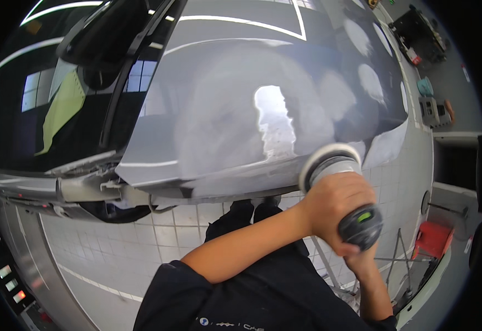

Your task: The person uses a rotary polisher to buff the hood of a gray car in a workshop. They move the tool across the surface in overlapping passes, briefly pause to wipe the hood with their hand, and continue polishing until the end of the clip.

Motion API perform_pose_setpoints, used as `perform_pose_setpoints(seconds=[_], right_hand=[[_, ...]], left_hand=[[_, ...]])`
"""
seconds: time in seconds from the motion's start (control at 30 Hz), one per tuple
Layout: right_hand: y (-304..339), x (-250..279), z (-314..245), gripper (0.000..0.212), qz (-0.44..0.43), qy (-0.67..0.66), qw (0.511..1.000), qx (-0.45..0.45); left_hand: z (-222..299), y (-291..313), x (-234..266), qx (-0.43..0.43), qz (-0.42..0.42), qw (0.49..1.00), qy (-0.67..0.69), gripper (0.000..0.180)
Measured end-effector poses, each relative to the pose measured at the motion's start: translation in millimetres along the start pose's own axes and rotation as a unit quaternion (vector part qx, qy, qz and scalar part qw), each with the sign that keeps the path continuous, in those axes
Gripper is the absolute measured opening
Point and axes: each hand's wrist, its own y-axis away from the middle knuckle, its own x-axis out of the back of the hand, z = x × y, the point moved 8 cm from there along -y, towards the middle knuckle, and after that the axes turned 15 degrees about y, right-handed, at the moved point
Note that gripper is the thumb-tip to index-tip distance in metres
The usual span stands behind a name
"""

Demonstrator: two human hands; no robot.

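Observation:
A grey hand-held polisher [358, 223] with a green button has its round white pad [329, 159] pressed against the near right edge of a glossy grey car hood [224, 110]. My left hand [335, 204] reaches across my body and is wrapped over the polisher's head just behind the pad. Below it, my right hand [362, 259] grips the rear handle from underneath, mostly hidden by the tool. Dull hazy patches mark the hood around a bright window reflection.
The dark windscreen [42, 116] and a black wiper [103, 38] lie at the left. White floor tiles [142, 243] show below the hood. A red stool [433, 238] and a metal stand [401, 259] are at the right; a teal bucket [425, 86] and grey box [431, 109] sit farther off.

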Motion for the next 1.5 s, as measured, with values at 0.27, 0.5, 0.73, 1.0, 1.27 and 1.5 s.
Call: perform_pose_setpoints(seconds=[0.27, 0.5, 0.73, 1.0, 1.27, 1.5], right_hand=[[-11, -98, -144, 0.082, -0.103, 0.24, 0.904, 0.339], [9, -88, -114, 0.078, -0.114, 0.278, 0.912, 0.279], [-1, -86, -134, 0.081, -0.091, 0.26, 0.903, 0.331], [6, -3, -9, 0.09, -0.044, 0.18, 0.98, 0.075], [62, 76, 130, 0.104, 0.016, -0.183, 0.983, 0.006], [101, 201, 322, 0.039, 0.24, -0.287, 0.921, -0.109]], left_hand=[[124, 88, 114, -0.019, 0.033, 0.973, -0.226, 0.057], [102, 100, 90, -0.035, 0.081, 0.99, -0.107, 0.067], [116, 78, 91, -0.024, 0.046, 0.985, -0.162, 0.078], [6, 30, -6, -0.057, 0.015, 0.998, -0.028, 0.074], [-32, -47, -179, 0.05, -0.193, 0.979, -0.031, 0.065], [-117, -52, -329, -0.042, -0.13, 0.987, -0.084, 0.055]])
